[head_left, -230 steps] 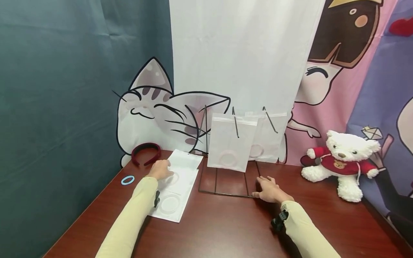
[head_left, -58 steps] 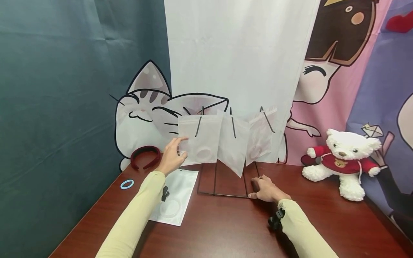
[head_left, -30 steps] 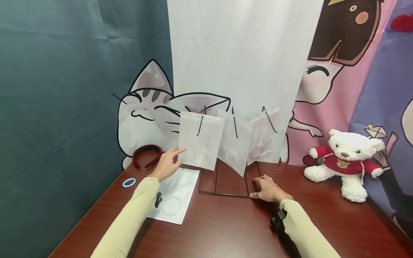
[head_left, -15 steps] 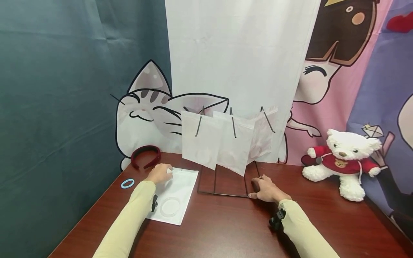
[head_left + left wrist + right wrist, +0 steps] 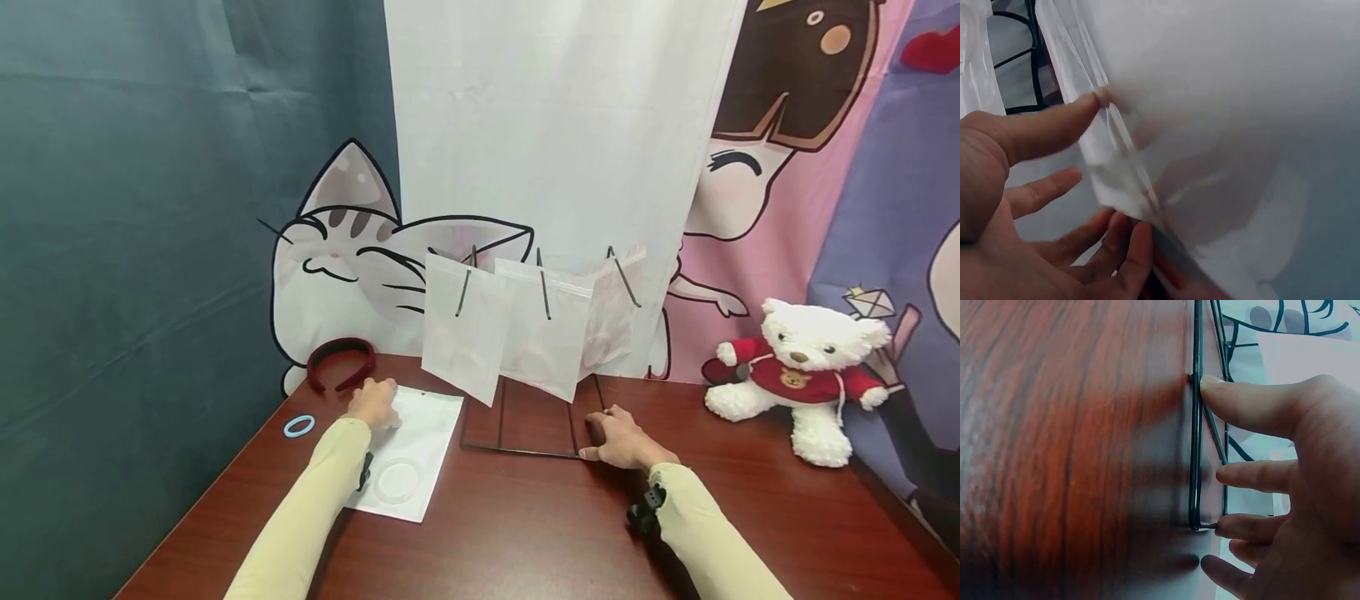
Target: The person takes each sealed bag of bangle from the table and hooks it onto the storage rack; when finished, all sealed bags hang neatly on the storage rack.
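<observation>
White translucent zip-lock bags (image 5: pixel 423 437) lie on the table at the left, a pale ring shape showing at the lower end. My left hand (image 5: pixel 372 404) is at their upper left edge. In the left wrist view, its thumb presses the top bag (image 5: pixel 1222 94) by the zip strip and curled fingertips meet the edge, pinching it. My right hand (image 5: pixel 624 439) rests on the front right corner of a black wire rack (image 5: pixel 517 452). Its thumb touches the bar (image 5: pixel 1196 444), with the fingers extended and spread. Similar bags hang on the left hook (image 5: pixel 460 337), middle hook (image 5: pixel 542 337) and right hook (image 5: pixel 609 329).
A dark red headband (image 5: pixel 341 343) and a light blue ring (image 5: pixel 299 426) lie left of my left hand. A white teddy bear (image 5: pixel 798 375) in a red top sits at the right. Printed curtains (image 5: pixel 555 125) stand behind the table (image 5: pixel 480 533).
Over the last seconds my left hand left the left hook, where a bag now hangs, and came down to the bags on the table. The hanging bags swing slightly. My right hand stays at the rack.
</observation>
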{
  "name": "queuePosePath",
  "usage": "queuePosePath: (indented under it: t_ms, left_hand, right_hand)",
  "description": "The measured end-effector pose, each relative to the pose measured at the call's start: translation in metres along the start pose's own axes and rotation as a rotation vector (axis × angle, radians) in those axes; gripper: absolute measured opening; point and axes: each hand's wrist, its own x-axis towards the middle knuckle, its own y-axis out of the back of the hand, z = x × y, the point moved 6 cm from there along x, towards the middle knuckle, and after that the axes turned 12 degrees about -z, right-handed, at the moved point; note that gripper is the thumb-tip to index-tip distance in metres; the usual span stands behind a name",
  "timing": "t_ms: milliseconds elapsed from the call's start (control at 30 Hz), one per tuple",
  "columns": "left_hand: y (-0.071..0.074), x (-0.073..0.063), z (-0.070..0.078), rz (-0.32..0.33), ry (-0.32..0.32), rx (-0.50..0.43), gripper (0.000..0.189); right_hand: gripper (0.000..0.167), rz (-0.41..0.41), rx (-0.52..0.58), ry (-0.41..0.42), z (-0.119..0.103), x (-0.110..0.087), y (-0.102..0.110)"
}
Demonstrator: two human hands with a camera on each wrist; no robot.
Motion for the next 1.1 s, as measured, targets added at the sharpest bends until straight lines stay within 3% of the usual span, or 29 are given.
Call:
queuePosePath:
  t_ms: [167,400,533,733,933,1100]
  left_hand:
    - [0.002,0.000,-0.006,0.028,0.007,-0.037,0.055]
    - [0.009,-0.003,-0.013,0.080,-0.042,-0.065,0.017]
    - [0.014,-0.007,-0.015,0.123,-0.076,-0.104,0.015]
    - [0.029,-0.021,-0.015,0.185,-0.215,-0.166,0.021]
    - [0.051,-0.048,-0.009,0.144,-0.339,-0.213,0.020]
    - [0.062,-0.068,0.006,0.125,-0.449,-0.218,0.023]
  right_hand:
    - [0.069,-0.003,0.012,0.014,-0.001,0.001,-0.002]
    - [0.068,0.011,0.014,0.013,0.000,0.002,-0.002]
    - [0.068,0.013,0.012,0.009,0.001,0.001,-0.002]
    - [0.068,0.020,0.015,0.017,0.000,0.000,0.000]
    - [0.068,0.017,0.016,0.024,-0.001,0.001,-0.001]
    - [0.068,0.016,0.028,0.014,0.000,0.000,0.000]
